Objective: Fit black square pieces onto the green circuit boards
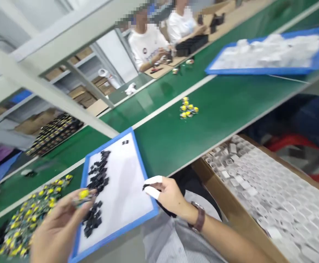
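My left hand (pixel 57 228) is low at the left, fingers pinched on a small yellow-topped part (pixel 83 194). My right hand (pixel 166 195), with white finger cots on thumb and forefinger, pinches a small black piece (pixel 144 187) over the right edge of a blue-rimmed white tray (pixel 126 204). A scatter of small black pieces (pixel 97 190) lies down the tray's left side. A heap of yellow-topped parts (pixel 30 215) lies on the green belt left of the tray.
The green conveyor belt (pixel 216 113) carries a small cluster of yellow parts (pixel 188 108) and a far blue tray of white items (pixel 269 53). A cardboard box of clear blister packs (pixel 269 193) stands at my right. Two people in white shirts (pixel 148 45) work farther along.
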### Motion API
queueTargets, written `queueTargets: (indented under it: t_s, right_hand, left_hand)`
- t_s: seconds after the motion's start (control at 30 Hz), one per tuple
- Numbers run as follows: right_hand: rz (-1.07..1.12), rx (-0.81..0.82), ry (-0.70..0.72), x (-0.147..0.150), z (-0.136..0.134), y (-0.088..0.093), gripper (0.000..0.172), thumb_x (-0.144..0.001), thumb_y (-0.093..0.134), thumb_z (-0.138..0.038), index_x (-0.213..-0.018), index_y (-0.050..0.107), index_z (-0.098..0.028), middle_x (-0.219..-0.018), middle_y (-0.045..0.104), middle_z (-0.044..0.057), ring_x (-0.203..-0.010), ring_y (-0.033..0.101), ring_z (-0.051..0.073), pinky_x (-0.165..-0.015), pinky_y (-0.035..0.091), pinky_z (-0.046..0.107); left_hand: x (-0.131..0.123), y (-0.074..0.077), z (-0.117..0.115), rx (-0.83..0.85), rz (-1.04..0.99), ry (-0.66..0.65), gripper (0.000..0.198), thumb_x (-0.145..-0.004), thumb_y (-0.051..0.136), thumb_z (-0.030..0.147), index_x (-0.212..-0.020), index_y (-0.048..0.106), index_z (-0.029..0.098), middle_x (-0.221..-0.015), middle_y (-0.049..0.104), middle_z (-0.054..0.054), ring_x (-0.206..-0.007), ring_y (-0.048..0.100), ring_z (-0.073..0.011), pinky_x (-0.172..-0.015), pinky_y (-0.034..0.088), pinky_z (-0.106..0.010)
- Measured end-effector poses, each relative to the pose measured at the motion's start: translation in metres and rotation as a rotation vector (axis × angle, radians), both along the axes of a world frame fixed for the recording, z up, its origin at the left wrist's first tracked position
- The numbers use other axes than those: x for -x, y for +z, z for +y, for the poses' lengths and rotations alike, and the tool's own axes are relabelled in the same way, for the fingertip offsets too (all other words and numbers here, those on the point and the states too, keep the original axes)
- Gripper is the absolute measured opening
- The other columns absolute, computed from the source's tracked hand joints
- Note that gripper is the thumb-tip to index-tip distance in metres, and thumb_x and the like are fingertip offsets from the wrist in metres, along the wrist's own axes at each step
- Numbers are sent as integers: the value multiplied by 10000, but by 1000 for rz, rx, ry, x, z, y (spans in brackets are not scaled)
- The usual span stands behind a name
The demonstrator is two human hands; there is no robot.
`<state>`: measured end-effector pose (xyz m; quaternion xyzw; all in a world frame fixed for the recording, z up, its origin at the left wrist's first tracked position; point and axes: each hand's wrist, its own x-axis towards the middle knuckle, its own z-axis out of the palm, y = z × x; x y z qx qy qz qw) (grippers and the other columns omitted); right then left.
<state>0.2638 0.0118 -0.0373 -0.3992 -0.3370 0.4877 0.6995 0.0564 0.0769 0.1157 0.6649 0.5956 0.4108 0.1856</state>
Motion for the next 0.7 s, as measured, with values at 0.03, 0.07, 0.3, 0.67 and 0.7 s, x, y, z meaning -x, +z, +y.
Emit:
queueTargets:
  t_s: [0.03,0.07,0.3,0.67,0.7]
  right_hand:
    - [2,13,21,1,1,2,254,-881,737,-363,-1029,762,-157,-969,823,105,-898,799,241,-833,649,355]
    - [-5,27,41,3,3,3,258,-877,744,-375,-1023,766,-164,-940,823,98,-871,800,239,-817,655,356]
    - [-130,121,133,20,16,15,276,-813,797,-307,-1065,771,-197,-846,792,56,-737,767,203,-743,655,343]
    - [-624,-24,231,27,32,38,270,-926,618,-154,-1157,712,-257,-925,681,46,-821,666,194,-770,567,305]
    - [-659,-45,260,26,33,39,307,-940,589,-156,-1206,701,-261,-912,661,48,-802,652,196,-747,564,310]
  left_hand:
    - [7,-13,-3,114,-28,-80,375,-712,898,355,-1039,778,215,-1030,776,-23,-980,703,-265,-869,602,-360]
    - [11,-27,-8,180,-89,-169,385,-682,914,345,-1026,792,221,-1027,780,-36,-1004,702,-272,-885,595,-341]
    - [-2,-82,-44,386,-557,-195,289,-758,855,283,-1032,793,216,-1113,733,-104,-975,711,-239,-898,580,-312]
    - [6,-82,-43,484,-825,-40,350,-765,847,337,-1087,767,225,-1068,725,-94,-949,717,-256,-861,571,-319]
    - [8,-82,-42,492,-846,-33,371,-763,848,343,-1107,763,231,-1061,725,-91,-931,716,-253,-850,569,-318]
